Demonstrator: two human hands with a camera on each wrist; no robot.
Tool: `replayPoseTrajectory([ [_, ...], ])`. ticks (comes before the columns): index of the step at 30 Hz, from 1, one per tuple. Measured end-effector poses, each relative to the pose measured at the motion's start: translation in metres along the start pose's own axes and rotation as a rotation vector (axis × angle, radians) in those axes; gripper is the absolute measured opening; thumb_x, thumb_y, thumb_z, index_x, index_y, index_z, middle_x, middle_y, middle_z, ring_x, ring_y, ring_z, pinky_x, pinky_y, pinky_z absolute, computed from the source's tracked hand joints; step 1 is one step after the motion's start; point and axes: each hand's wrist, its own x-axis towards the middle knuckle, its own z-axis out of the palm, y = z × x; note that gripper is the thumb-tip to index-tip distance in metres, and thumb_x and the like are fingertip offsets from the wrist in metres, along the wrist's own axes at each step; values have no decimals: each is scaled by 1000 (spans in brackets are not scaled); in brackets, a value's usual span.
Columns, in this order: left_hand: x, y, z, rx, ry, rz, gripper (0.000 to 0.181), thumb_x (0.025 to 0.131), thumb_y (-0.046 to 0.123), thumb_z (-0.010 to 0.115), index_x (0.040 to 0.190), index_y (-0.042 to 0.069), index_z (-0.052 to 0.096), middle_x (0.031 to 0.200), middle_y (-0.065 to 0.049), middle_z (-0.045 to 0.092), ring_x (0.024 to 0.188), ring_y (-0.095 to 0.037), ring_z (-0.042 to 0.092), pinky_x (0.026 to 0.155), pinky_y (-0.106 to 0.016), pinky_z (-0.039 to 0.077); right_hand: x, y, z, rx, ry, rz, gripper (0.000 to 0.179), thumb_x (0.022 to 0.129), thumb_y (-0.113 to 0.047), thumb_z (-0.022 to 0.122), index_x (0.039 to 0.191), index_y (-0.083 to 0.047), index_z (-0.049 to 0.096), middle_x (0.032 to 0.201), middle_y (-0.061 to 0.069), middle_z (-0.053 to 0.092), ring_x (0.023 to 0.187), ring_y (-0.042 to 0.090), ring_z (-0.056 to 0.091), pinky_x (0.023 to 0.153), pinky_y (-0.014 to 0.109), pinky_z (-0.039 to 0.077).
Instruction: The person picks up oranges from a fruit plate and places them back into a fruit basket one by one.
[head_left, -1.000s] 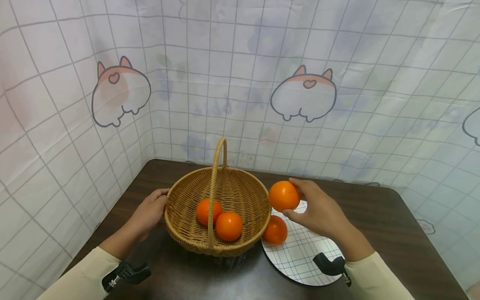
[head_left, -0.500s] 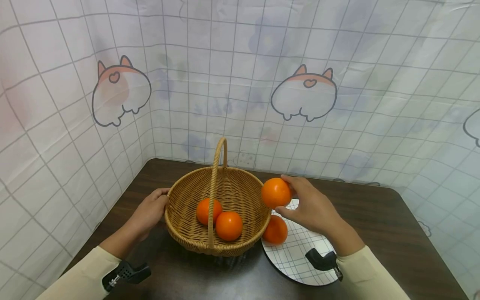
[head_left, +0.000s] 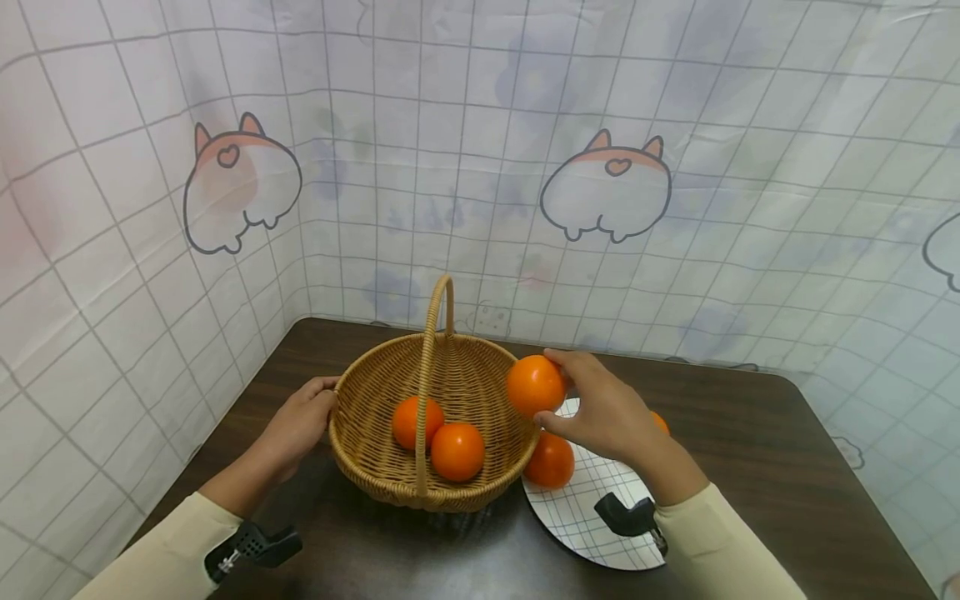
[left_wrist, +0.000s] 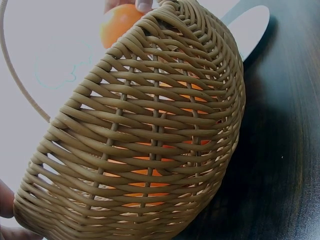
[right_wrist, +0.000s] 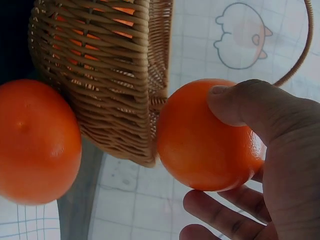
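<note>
1. Right hand (head_left: 600,410): thumb and fingers grip the held orange (head_left: 536,387), raised at the right rim of the basket (head_left: 480,375). Contact with the rim cannot be confirmed.
2. Left hand (head_left: 296,429): fingers grip the basket's left rim; no change noted over the last second.
3. Basket: standing on the desk (head_left: 780,467), near its far edge and toward the far left corner. Two oranges (head_left: 457,452) inside, unmoved.
4. Change: the held orange has travelled left from above the plate (head_left: 581,521) to the basket's rim. Assessment: carry nearly complete, release not yet made.
5. Also uncovered: a partly hidden orange (head_left: 660,422) behind the right wrist. With the nearer orange (head_left: 550,462) at the plate's left edge, two remain outside, ungripped.
</note>
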Motion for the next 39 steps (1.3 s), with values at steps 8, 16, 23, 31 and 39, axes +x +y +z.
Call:
replayPoseTrajectory([
  [8,0,0,1,7,2,-6,55,108,25,31,158,2,29,148,-30,40,128,-45,50,76,-49,59,3,-4,5,3,-21,6,85,82,-39,85,153,-16,46,138,2,54,104,18,61,86,45,55],
  [16,0,0,3,3,3,-9,55,109,26,31,158,3,28,148,-29,40,128,-44,50,77,-49,59,2,-4,7,11,-56,12,82,85,-42,82,154,-18,45,141,0,53,108,17,62,85,45,55],
  [23,0,0,4,5,2,-8,55,109,26,32,158,3,28,148,-29,40,129,-45,50,78,-49,59,-1,1,5,14,-61,21,79,87,-39,82,153,-16,47,141,3,54,110,19,64,81,44,57],
  [31,2,-1,4,14,1,-5,56,109,28,30,159,3,27,149,-30,40,127,-44,50,76,-49,59,-9,15,6,2,-78,44,78,87,-42,81,153,-16,48,141,4,55,112,24,63,82,45,56],
  [39,4,-1,4,22,10,-15,56,108,26,30,159,4,27,150,-29,38,126,-45,51,78,-50,59,-22,34,11,15,-110,85,78,86,-42,82,152,-17,48,137,6,57,106,23,64,73,38,57],
])
